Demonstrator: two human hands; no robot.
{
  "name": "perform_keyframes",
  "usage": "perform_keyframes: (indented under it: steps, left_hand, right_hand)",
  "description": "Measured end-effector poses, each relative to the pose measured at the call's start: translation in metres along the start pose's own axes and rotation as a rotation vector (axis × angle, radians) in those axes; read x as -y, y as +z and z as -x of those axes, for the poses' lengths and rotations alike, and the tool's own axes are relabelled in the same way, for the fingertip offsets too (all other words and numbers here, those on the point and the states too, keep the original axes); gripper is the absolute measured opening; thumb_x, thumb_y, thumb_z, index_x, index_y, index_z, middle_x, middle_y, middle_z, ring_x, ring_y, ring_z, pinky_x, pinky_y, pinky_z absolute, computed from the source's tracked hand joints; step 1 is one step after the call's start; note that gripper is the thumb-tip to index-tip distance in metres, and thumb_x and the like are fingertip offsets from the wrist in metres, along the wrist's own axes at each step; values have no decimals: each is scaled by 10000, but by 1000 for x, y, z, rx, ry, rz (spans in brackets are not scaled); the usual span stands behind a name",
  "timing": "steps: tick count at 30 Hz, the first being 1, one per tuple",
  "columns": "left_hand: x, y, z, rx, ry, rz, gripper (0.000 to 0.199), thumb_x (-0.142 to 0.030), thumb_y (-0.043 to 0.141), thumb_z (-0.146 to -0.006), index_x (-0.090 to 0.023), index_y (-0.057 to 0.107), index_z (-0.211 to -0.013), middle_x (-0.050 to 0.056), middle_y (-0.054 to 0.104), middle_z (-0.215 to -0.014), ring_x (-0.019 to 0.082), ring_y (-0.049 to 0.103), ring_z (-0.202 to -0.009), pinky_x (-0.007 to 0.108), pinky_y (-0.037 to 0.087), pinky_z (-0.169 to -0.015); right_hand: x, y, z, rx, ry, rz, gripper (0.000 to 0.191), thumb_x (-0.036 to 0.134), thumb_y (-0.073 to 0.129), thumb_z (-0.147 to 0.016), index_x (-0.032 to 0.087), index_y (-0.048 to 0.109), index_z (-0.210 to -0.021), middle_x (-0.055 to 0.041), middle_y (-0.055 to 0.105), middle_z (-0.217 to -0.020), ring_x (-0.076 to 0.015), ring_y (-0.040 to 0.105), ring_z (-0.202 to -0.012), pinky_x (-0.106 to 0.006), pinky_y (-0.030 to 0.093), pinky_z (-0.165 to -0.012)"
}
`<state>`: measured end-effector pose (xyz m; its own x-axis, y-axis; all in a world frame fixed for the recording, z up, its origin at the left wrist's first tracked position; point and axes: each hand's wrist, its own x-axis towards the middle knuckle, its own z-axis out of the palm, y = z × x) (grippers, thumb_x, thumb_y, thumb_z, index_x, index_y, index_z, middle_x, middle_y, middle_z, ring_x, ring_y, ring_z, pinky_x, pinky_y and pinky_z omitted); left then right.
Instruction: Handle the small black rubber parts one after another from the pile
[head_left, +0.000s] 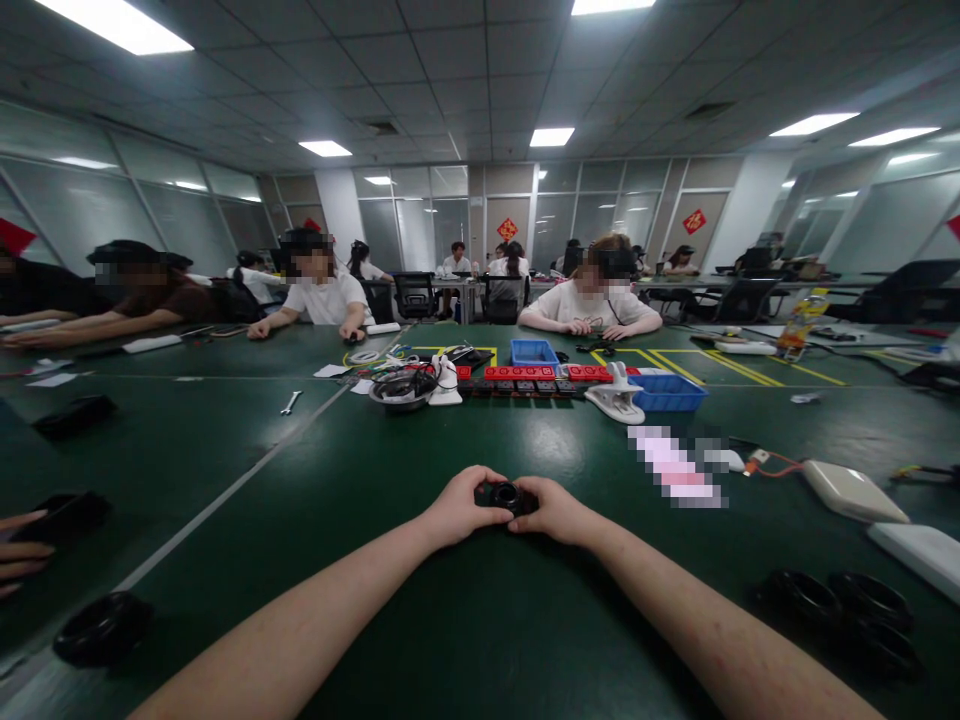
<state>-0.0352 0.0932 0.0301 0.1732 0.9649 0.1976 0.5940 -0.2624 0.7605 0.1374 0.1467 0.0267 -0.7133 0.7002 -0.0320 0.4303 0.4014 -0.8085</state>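
A small black ring-shaped part [506, 495] is held low over or on the green table [420, 640], in the middle of the view. My left hand [466, 508] grips its left side, fingers behind and thumb in front. My right hand [553, 508] closes on its right side in the same way. The round opening of the part faces up toward the camera. The fingertips hide its outer edges.
Several black rings [874, 600] lie at the lower right, and another [103, 628] at the lower left. Beyond my hands are cables, a power strip [525, 372] and blue bins [667, 392]. Another person's hand [26, 555] is at the left edge. People sit across the table.
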Motion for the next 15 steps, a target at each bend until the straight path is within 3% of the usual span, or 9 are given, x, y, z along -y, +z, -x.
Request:
perform_keyframes:
  steps: [5, 9, 12, 15]
  left_hand:
    - [-4, 10, 3, -131, -79, -47, 371, -328, 688, -571, -172, 538, -873, 33, 526, -902, 185, 501, -832, 294, 403, -717]
    - [-2, 19, 1, -255, -140, -113, 363, -353, 681, -571, -169, 528, -845, 36, 525, -872, 200, 501, -839, 308, 396, -717]
    - [-1, 23, 0, -310, -152, -152, 360, -363, 680, -567, -172, 523, -828, 36, 527, -854, 209, 501, -847, 320, 394, -728]
    - [1, 23, 0, -317, -126, -177, 358, -370, 677, -570, -178, 521, -829, 31, 531, -839, 211, 502, -849, 331, 396, -740]
  right_hand:
    - [-4, 14, -2, -226, 19, 228, 341, 351, 696, -522, 161, 494, -722, 13, 510, -685, -113, 455, -606, -208, 299, -502]
    - [0, 27, -3, -404, 90, 441, 302, 391, 633, -587, 167, 471, -708, -23, 529, -711, -135, 473, -612, -233, 284, -509]
    - [5, 31, -3, -439, 108, 554, 255, 386, 588, -638, 168, 481, -718, -43, 550, -726, -164, 500, -657, -263, 301, -557]
    - [7, 28, 1, -389, 91, 544, 332, 433, 598, -625, 163, 504, -792, -63, 560, -791, -203, 518, -742, -301, 337, -626]
